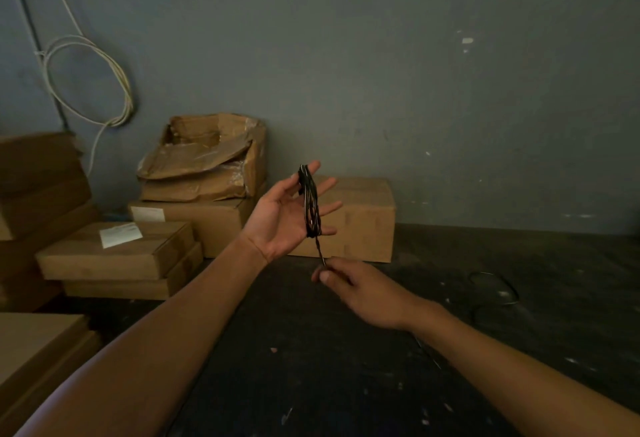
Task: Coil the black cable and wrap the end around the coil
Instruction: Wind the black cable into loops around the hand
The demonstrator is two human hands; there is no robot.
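Coil (309,204) is being kept looped around open left hand (294,209) as a form; cable tail (320,252) is being pinched taut by right hand (360,289) for wrapping.

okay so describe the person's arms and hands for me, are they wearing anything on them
Both forearms are bare as far as the picture shows, with no sleeves in view. The left hand and the right hand wear no gloves. No watch, bracelet or ring shows on either, though the dim light could hide something small.

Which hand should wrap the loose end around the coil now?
Likely the right hand: it pinches the cable end, while the open left hand carries the coil.
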